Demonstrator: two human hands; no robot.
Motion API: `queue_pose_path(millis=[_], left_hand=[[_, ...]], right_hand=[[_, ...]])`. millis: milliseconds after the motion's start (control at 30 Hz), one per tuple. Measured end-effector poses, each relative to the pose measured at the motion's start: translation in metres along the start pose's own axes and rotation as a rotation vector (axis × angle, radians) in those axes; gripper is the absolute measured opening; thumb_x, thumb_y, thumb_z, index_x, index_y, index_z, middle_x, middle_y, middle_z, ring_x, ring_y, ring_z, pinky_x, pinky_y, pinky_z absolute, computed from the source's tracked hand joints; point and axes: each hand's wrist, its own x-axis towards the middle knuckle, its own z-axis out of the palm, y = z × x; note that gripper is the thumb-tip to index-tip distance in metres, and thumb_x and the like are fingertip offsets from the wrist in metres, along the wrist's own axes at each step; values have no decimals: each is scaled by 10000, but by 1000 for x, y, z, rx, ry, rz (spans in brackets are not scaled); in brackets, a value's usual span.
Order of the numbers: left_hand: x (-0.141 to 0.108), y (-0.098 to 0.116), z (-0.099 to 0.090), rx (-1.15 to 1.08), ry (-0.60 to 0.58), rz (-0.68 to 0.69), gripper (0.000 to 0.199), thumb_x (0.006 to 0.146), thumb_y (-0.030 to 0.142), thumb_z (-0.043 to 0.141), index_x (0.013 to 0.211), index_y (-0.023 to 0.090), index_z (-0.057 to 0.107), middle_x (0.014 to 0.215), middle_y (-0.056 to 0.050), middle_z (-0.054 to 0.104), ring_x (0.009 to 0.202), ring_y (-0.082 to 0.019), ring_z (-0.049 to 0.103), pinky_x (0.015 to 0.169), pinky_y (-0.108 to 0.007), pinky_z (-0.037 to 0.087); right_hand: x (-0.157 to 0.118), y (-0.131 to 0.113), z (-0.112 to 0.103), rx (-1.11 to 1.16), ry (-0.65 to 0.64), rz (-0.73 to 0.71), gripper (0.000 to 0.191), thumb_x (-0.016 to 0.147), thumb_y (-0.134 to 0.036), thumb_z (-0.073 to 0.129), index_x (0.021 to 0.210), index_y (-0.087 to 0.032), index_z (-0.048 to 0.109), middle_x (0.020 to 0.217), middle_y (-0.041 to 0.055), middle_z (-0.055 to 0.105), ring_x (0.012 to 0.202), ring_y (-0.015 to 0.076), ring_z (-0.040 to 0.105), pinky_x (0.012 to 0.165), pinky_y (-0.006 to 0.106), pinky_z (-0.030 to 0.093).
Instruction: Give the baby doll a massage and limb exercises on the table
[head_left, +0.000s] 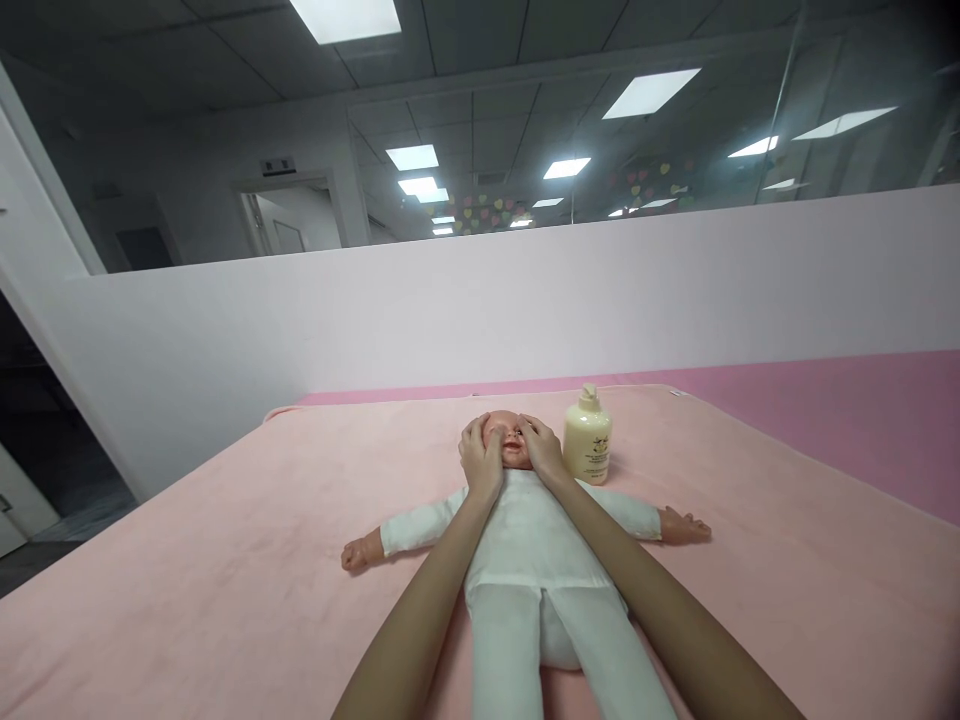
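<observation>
A baby doll (536,535) with a white cloth body lies on its back, its arms spread wide and its head at the far end. My left hand (481,455) is cupped round the left side of the doll's head, the thumb on its cheek. On the opposite side, my right hand (541,446) curls round the head, with the thumb near the eye. Between my thumbs the doll's nose and mouth show; my hands cover the sides of its face. Close beyond my right hand stands a pale yellow pump bottle (588,440), upright.
A pink blanket (225,540) lies under the doll and bottle. Behind it, a bright pink surface (862,410) shows along the back and right. A low white wall (480,310) topped with glass closes off the far side. The floor (94,485) shows at left.
</observation>
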Motion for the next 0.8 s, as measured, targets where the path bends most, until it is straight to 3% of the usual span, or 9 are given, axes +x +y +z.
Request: queue_pose_path(millis=[800], left_hand=[[4, -9, -1, -49, -1, 18, 356, 841, 381, 475, 1156, 235, 553, 1231, -71, 531, 1202, -218, 436, 1051, -383, 309]], right_hand=[[-9, -4, 5, 97, 45, 14, 478, 775, -519, 462, 1078, -197, 643, 1081, 70, 659, 1019, 212, 591, 950, 335, 408]])
